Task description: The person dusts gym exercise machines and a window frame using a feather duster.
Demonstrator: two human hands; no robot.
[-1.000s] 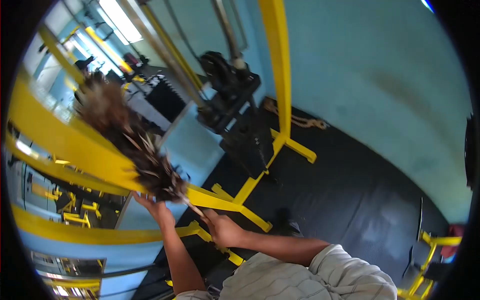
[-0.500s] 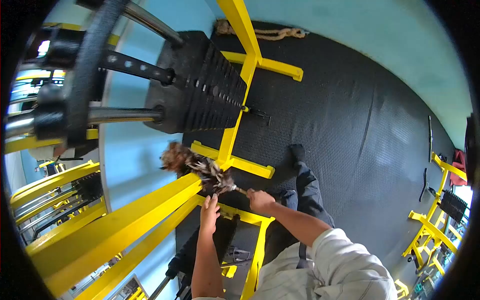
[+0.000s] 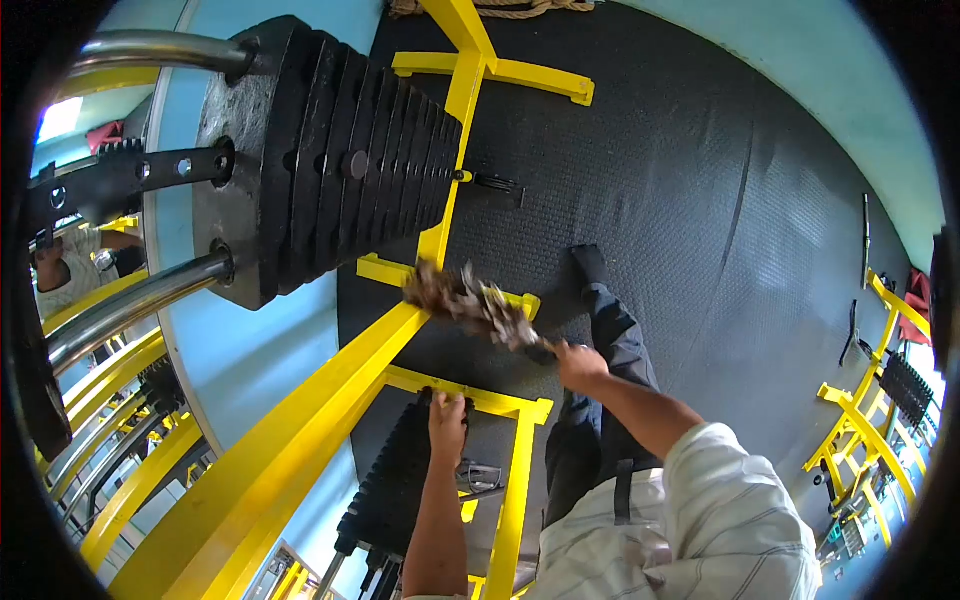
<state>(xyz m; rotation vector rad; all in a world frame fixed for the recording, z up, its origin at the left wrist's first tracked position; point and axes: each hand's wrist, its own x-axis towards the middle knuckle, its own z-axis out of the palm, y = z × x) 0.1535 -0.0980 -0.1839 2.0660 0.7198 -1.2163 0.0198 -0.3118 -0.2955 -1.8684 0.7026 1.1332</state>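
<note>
A feather duster [image 3: 475,306] with brown and grey feathers is held by its thin handle in my right hand [image 3: 582,368]. Its feathers lie across the yellow frame [image 3: 385,335] near the base of an upright, slightly blurred. Lower down, my left hand [image 3: 447,425] has its fingers bent at the top of a dark weight stack [image 3: 398,480], beside a yellow crossbar; whether it grips anything is hard to see. A large black weight stack [image 3: 340,165] on steel rods stands at the upper left.
Black textured matting [image 3: 670,200] covers the floor, and my feet stand on it. A rope [image 3: 530,10] lies by the wall at the top. Yellow gym equipment [image 3: 870,410] is at the right. Mirrors [image 3: 105,400] line the left.
The duster and my right hand have come down from the upper left to the frame's base and moved right. My left hand has moved down to the lower stack, its fingers now bent. The view has tilted downward.
</note>
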